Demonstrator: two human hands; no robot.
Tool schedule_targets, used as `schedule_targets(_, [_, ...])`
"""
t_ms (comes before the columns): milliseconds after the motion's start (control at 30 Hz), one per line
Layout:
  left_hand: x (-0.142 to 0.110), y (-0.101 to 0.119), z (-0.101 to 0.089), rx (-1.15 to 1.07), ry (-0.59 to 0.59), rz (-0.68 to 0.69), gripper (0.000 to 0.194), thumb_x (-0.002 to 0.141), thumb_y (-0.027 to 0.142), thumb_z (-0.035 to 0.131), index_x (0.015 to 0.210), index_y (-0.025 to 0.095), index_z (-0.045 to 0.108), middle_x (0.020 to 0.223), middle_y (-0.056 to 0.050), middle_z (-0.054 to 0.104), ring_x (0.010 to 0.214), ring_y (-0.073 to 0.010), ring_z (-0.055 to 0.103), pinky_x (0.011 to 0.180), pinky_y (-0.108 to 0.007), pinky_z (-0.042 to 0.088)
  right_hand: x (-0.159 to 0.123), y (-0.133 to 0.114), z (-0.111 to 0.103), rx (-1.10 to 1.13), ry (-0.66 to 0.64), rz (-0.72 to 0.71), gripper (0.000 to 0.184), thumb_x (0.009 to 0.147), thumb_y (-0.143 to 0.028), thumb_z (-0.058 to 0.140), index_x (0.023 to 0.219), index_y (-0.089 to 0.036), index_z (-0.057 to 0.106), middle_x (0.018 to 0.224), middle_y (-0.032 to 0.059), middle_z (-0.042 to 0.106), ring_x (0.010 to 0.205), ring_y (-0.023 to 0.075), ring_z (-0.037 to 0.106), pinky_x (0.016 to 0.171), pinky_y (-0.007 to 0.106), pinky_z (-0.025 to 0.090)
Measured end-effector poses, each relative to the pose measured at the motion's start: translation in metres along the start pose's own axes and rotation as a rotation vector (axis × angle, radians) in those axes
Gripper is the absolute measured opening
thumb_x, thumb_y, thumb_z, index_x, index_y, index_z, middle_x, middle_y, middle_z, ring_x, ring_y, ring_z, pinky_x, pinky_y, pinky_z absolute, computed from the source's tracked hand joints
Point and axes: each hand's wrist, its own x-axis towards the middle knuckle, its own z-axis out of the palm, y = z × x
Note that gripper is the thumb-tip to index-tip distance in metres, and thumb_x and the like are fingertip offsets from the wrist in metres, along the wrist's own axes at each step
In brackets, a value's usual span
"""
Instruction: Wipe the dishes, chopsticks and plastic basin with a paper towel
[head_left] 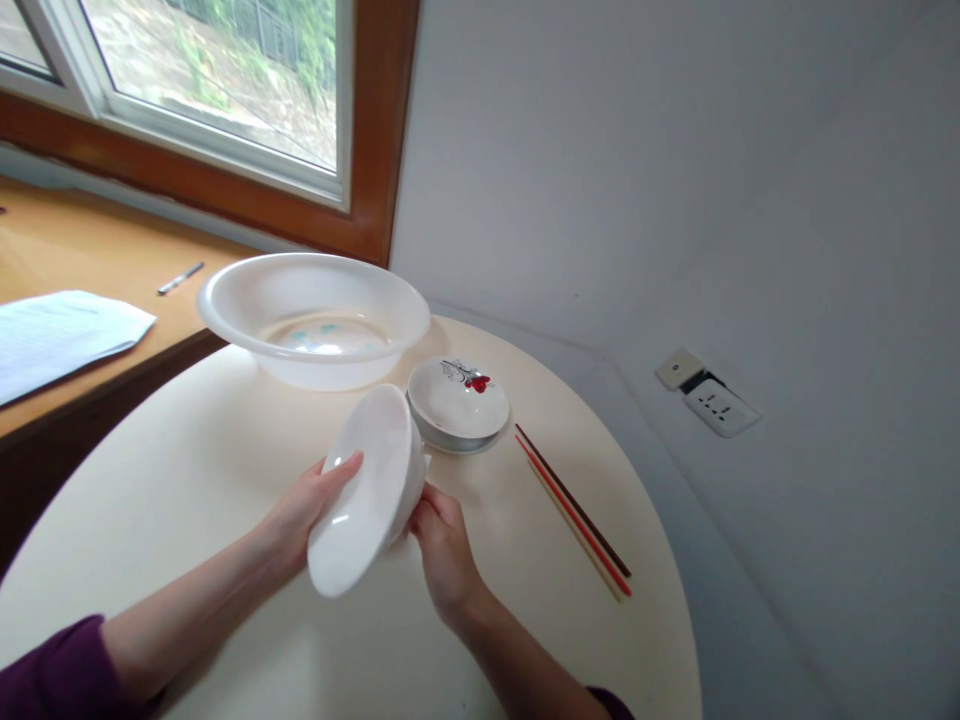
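Observation:
A plain white bowl point(369, 485) is held tilted on its side above the table, its inside turned toward the left. My left hand point(319, 505) grips it, the thumb over the rim on the inner face and the other fingers hidden behind. At the underside of the bowl, my right hand point(446, 545) has its fingers closed. A small white pointed bit point(427, 462) shows just above those fingers; whether it belongs to the bowl or to something in the hand, I cannot tell. Just beyond stands a shallow white dish point(457, 400) with a red flower pattern, stacked on another dish.
A large translucent basin point(315, 372) stands at the back of the round table point(225, 450). Several chopsticks point(574, 510) lie on the right. At the left, a desk point(97, 235) bears papers point(67, 335) and a pen point(180, 278). A wall socket point(720, 405) is on the right.

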Motion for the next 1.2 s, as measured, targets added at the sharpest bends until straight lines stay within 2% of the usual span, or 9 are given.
schedule_targets(200, [-0.002,0.002,0.001,-0.024,-0.005,0.023,0.025,0.075,0.025,0.063,0.097,0.014,0.055,0.070,-0.007,0.068,0.055,-0.0196,0.064,0.054,-0.029,0.053,0.007,0.005,-0.018,0.050,0.047,0.150,0.017,0.061,-0.030,0.051,0.049,-0.019,0.047,0.046,-0.0049,0.036,0.051,0.0102,0.033,0.050,0.023,0.028])
schedule_targets(333, [0.001,0.001,-0.001,-0.020,-0.078,0.032,0.031,0.074,0.028,0.065,0.100,0.014,0.055,0.076,-0.009,0.069,0.064,-0.0215,0.066,0.058,-0.030,0.054,0.012,0.000,-0.032,0.054,0.000,0.216,0.013,0.056,-0.027,0.052,0.048,-0.017,0.049,0.045,-0.0046,0.039,0.049,0.0099,0.036,0.048,0.023,0.027])
schedule_targets(467, [-0.003,0.005,0.001,0.054,-0.027,-0.027,0.033,0.074,0.028,0.065,0.102,0.014,0.054,0.071,-0.007,0.068,0.054,-0.0189,0.064,0.053,-0.028,0.053,0.015,-0.012,-0.042,0.122,-0.030,0.261,0.004,0.049,-0.019,0.051,0.046,-0.016,0.049,0.044,-0.0057,0.040,0.045,0.0070,0.031,0.045,0.022,0.023])
schedule_targets(700, [-0.009,0.010,0.007,0.130,0.031,-0.097,0.026,0.075,0.028,0.063,0.096,0.014,0.055,0.061,-0.005,0.065,0.046,-0.0169,0.060,0.046,-0.026,0.051,0.021,-0.025,-0.050,0.275,0.064,0.267,0.009,0.049,-0.018,0.051,0.056,-0.015,0.055,0.054,-0.0018,0.055,0.052,0.0105,0.044,0.051,0.022,0.033])
schedule_targets(833, [-0.008,0.009,0.004,0.113,-0.028,-0.118,0.029,0.071,0.031,0.068,0.091,0.014,0.057,0.063,-0.006,0.067,0.050,-0.0190,0.062,0.047,-0.028,0.052,0.023,-0.026,-0.052,0.242,0.118,0.184,0.006,0.053,-0.022,0.050,0.050,-0.019,0.046,0.044,-0.0049,0.045,0.043,0.0087,0.037,0.046,0.023,0.030])
schedule_targets(967, [-0.007,0.006,0.001,0.090,-0.113,-0.089,0.034,0.068,0.034,0.070,0.092,0.014,0.058,0.067,-0.008,0.069,0.057,-0.0217,0.065,0.053,-0.031,0.054,0.017,-0.038,-0.060,0.197,-0.121,0.158,0.020,0.058,-0.032,0.051,0.046,-0.019,0.043,0.035,-0.0094,0.026,0.033,0.0043,0.016,0.039,0.022,0.015])
schedule_targets(1033, [-0.006,0.006,-0.001,0.074,-0.128,-0.084,0.037,0.067,0.035,0.071,0.095,0.014,0.059,0.070,-0.009,0.070,0.059,-0.0229,0.066,0.057,-0.033,0.055,0.011,-0.047,-0.065,0.144,-0.242,0.168,0.027,0.062,-0.041,0.052,0.047,-0.019,0.046,0.034,-0.0106,0.020,0.033,0.0043,0.012,0.039,0.022,0.012])
schedule_targets(1100, [-0.005,0.005,-0.001,0.059,-0.124,-0.084,0.038,0.067,0.034,0.071,0.097,0.014,0.059,0.072,-0.010,0.070,0.061,-0.0234,0.067,0.059,-0.034,0.055,0.005,-0.056,-0.069,0.012,-0.316,0.157,0.040,0.068,-0.054,0.050,0.050,-0.019,0.051,0.036,-0.0101,0.021,0.035,0.0053,0.015,0.040,0.022,0.014])
schedule_targets(1200, [-0.006,0.006,0.000,0.042,-0.117,-0.087,0.040,0.067,0.034,0.071,0.099,0.013,0.058,0.073,-0.010,0.071,0.061,-0.0234,0.067,0.059,-0.034,0.055,-0.004,-0.065,-0.071,-0.355,-0.417,0.098,0.062,0.073,-0.072,0.039,0.055,-0.016,0.056,0.044,-0.0050,0.036,0.041,0.0066,0.028,0.042,0.022,0.021])
